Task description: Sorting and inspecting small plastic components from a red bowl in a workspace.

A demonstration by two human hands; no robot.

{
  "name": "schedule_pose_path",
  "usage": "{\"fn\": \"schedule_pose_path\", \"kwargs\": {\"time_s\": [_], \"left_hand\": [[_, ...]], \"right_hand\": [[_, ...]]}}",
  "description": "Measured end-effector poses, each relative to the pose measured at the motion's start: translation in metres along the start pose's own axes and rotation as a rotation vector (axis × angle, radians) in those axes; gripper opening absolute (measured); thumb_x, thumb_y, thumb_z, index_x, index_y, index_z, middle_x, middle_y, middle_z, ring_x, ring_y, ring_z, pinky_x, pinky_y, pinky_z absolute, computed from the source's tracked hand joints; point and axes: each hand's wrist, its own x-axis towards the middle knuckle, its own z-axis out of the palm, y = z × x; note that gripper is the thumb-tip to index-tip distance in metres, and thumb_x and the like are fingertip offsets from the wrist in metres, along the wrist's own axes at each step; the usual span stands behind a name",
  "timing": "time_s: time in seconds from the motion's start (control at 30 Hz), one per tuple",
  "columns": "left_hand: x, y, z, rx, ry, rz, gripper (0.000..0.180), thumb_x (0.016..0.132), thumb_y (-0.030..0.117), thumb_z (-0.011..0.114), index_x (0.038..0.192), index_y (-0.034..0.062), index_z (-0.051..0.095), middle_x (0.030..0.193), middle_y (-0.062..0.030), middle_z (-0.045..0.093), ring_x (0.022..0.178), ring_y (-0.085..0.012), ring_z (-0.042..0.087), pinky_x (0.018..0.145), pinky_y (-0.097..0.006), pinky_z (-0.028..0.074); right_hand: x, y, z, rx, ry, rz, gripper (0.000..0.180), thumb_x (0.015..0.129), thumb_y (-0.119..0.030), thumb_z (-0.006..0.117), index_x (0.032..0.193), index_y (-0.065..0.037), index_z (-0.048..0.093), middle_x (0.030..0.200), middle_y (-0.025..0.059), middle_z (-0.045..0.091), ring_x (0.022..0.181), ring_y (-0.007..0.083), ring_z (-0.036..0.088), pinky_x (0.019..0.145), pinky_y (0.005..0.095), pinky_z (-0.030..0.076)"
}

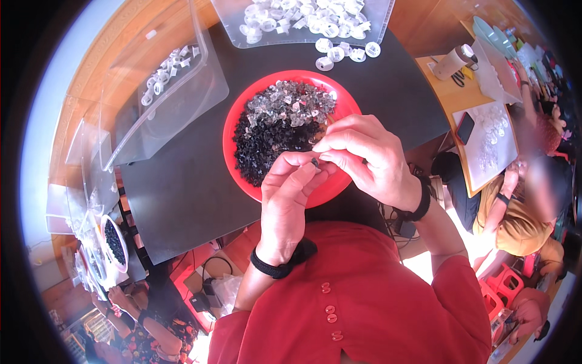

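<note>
Close together over the near right edge of a red plastic bowl (347, 104), my two hands work fingertip to fingertip. My left hand (287, 193) pinches a small dark piece (314, 162) between thumb and fingers. From the right, my right hand (367, 156) comes in with thumb and forefinger pressed together by that piece; whatever is in its pinch is too small to make out. Heaped inside the bowl are small black parts (260, 148) on the near side and small clear plastic parts (294, 102) on the far side.
A clear bin (245, 37) of white round parts stands behind the bowl, with several white parts (332, 53) loose beside it. At left is another clear bin (209, 91). Co-workers sit at both sides; a phone (465, 128) and bottle (453, 63) are on the right table.
</note>
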Motion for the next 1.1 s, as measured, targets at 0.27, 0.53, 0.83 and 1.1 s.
{"fn": "schedule_pose_path", "kwargs": {"time_s": [0.27,0.53,0.83,1.1], "left_hand": [[-0.002,-0.002,0.001,0.139,0.044,0.13,0.011,0.094,0.001,0.054,0.102,0.0039,0.062,0.107,-0.0081,0.066,0.1,-0.0158,0.063,0.092,-0.032,0.052],[-0.003,-0.004,-0.004,0.218,0.039,0.081,0.017,0.098,0.006,0.05,0.111,0.0002,0.06,0.114,-0.0101,0.064,0.102,-0.0149,0.062,0.097,-0.033,0.05],[-0.001,0.0,0.009,0.018,-0.038,-0.028,0.039,0.104,0.018,0.039,0.136,-0.0028,0.045,0.128,-0.0134,0.057,0.12,-0.0217,0.056,0.102,-0.036,0.046],[-0.002,-0.003,0.007,0.071,-0.044,-0.033,0.039,0.101,0.018,0.049,0.138,0.0037,0.046,0.129,-0.0107,0.057,0.114,-0.0223,0.06,0.098,-0.037,0.05]], "right_hand": [[-0.003,-0.009,0.0,-0.162,-0.061,-0.04,0.013,0.079,-0.006,0.07,0.088,-0.009,0.061,0.083,0.0007,0.061,0.071,0.0178,0.058,0.073,0.0325,0.044],[-0.001,-0.005,0.001,-0.172,-0.139,-0.097,0.017,0.077,-0.002,0.068,0.087,-0.007,0.056,0.079,0.0032,0.053,0.069,0.0202,0.055,0.068,0.0326,0.044],[-0.017,-0.024,0.008,0.047,-0.033,0.299,0.019,0.082,0.0,0.064,0.096,-0.006,0.054,0.082,0.0103,0.055,0.068,0.0315,0.058,0.061,0.0397,0.047],[-0.016,-0.027,0.011,0.062,0.024,0.309,0.019,0.082,-0.001,0.065,0.098,-0.007,0.056,0.081,0.0097,0.056,0.068,0.0314,0.058,0.06,0.0403,0.047]]}}
